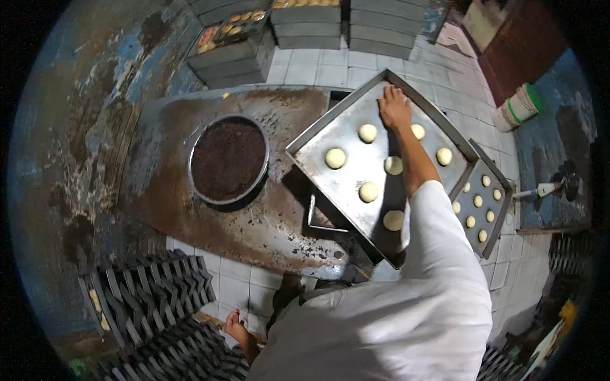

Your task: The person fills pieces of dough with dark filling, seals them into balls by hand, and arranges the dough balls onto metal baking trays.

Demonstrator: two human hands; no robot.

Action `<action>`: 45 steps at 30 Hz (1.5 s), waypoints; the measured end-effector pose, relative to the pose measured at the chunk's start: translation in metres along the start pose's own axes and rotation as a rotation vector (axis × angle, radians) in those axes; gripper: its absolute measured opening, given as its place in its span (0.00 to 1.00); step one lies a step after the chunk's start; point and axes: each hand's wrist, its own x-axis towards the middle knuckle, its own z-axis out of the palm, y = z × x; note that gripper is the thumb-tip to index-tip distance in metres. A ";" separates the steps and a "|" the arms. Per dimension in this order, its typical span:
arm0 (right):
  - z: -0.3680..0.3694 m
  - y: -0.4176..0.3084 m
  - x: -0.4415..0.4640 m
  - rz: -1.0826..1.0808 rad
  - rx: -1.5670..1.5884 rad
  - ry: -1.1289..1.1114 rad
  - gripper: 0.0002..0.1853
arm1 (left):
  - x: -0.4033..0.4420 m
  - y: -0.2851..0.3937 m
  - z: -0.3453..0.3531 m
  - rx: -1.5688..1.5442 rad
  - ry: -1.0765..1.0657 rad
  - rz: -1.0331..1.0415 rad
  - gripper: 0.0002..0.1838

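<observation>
My right hand [395,106] reaches to the far corner of a large metal tray [351,176], palm down with fingers curved over the surface. Whatever lies under the palm is hidden. Pale round dough balls sit spaced apart on this tray, among them one dough ball [367,133] just left of the hand and another dough ball [417,132] beside my wrist. Low by my side hangs my left hand [236,327], its fingers loosely bent and apart, with nothing visible in them. A round pan [229,159] of dark brown crumbly filling stands left of the tray.
The worn table [286,216] carries pan and tray. A second tray [480,203] of smaller dough balls is at right. Stacked grey boxes [307,35] stand behind. A white bucket [518,108] with green lid is far right. Black slatted racks [152,292] flank my left side.
</observation>
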 end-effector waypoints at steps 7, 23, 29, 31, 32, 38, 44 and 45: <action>-0.108 0.010 -0.028 -0.094 0.290 0.266 0.34 | 0.025 -0.087 -0.037 0.040 -0.429 -0.138 0.05; -0.176 -0.031 -0.393 1.200 0.558 0.334 0.38 | 0.152 -0.188 0.004 0.643 -0.821 0.105 0.09; -0.130 -0.008 -0.388 1.278 1.108 0.057 0.31 | 0.114 -0.089 0.021 0.208 -0.776 -0.071 0.08; -0.113 -0.001 -0.398 1.286 1.149 0.150 0.26 | 0.094 -0.077 0.016 0.272 -0.829 -0.024 0.08; -0.097 0.005 -0.400 1.284 1.179 0.234 0.20 | 0.092 -0.087 0.010 0.263 -0.839 0.012 0.06; -0.199 0.014 -0.504 1.296 1.244 0.357 0.12 | 0.053 -0.178 -0.060 1.253 -0.938 0.411 0.24; -0.192 0.154 -0.612 1.332 1.339 0.477 0.08 | -0.030 -0.209 -0.039 1.113 -1.046 0.296 0.24; -0.196 0.181 -0.628 1.338 1.318 0.466 0.08 | -0.046 -0.208 -0.024 1.083 -1.065 0.289 0.24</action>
